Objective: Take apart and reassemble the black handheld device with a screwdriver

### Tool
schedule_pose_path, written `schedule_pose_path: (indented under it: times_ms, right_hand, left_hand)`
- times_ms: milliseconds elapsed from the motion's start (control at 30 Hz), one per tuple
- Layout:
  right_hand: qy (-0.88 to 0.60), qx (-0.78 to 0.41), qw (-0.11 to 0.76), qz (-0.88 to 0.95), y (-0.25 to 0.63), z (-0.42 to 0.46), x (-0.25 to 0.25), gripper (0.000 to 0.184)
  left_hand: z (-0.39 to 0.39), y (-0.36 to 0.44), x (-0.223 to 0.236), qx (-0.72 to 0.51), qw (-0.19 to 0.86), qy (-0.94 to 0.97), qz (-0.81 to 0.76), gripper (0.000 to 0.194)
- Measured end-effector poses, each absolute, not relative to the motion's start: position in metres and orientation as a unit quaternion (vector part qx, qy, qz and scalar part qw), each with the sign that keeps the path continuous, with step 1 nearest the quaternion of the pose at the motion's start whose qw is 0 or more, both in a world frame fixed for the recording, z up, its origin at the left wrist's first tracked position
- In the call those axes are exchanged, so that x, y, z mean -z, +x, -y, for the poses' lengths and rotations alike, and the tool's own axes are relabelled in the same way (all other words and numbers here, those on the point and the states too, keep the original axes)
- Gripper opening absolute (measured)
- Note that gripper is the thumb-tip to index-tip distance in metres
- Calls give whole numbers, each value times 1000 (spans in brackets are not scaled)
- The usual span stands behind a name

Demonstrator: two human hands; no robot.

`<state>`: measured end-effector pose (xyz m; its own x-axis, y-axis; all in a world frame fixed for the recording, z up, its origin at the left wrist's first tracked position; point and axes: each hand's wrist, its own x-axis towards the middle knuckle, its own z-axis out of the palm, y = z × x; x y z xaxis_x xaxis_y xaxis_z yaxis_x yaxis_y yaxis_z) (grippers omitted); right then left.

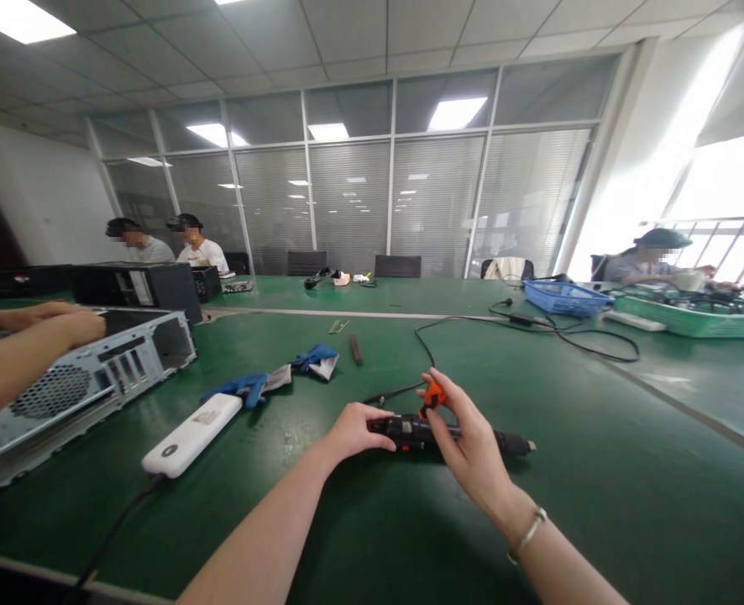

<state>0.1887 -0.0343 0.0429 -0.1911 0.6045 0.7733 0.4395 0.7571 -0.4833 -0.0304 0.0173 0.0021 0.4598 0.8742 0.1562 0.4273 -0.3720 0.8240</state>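
A long black tool [410, 431] with small orange marks lies across the green table in front of me, its narrow pale tip pointing right. My left hand [360, 427] is closed around its left end, thumb and fingers on the body. Above its middle, my right hand [469, 441] pinches an orange-and-black handle [435, 393], which looks like a stubby screwdriver. The handle's lower end meets the black body; the exact contact is hidden by my fingers. A black cable [403, 389] runs behind both hands.
Left lie a white power strip [192, 433], blue-grey gloves [252, 386] and a brown bar [355, 349]. A co-worker's hands [63, 328] reach over an open computer case [95, 378]. Blue [564, 298] and green [693, 318] baskets stand at right. Other people sit around the table.
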Motion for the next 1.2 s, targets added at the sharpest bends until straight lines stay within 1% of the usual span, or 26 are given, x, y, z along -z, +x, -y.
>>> schedule_pose_path:
  times_ms: [67,133,233,300,367,467,633,800,867,933,1000,1200]
  right_hand:
    - [-360,-31,546,756,189,33,-40,46]
    - [-369,-25,552,747,190,31,-38,42]
    - [-338,-100,536,768,191,30,-37,45]
    - [-309,-123,523,785,189,32,-38,48]
    - [-303,-86,520,794,187,33,-38,48]
    - [-309,-21,517,798,186,34,-39,43]
    - [-265,-53,471,840,185,36,-42,45]
    - [-291,1,513,807,186,34,-40,40]
    - [-295,-21,507,810,187,33,-39,40]
    - [-282,-55,490,823,188,34,-39,43]
    - [-272,-59,485,829,187,35,-39,45]
    - [-313,17,521,794,188,32,-38,41]
  left_hand:
    - [-17,-31,-2,-307,371,771,-416,54]
    - [-18,-31,-1,-312,374,768,-415,54]
    - [-17,-31,0,-311,367,765,-428,54]
    - [-17,-31,0,-306,361,768,-432,53]
    - [-17,-31,0,-307,361,770,-427,52]
    - [-18,-32,1,-316,364,773,-412,52]
    - [-17,-32,0,-313,367,777,-405,51]
    - [-17,-32,1,-311,358,774,-419,51]
    - [-18,-32,2,-316,354,775,-418,52]
    - [-18,-32,2,-320,352,775,-415,53]
    - [-18,-32,2,-320,352,776,-414,54]
    - [-17,-32,1,-323,348,778,-411,54]
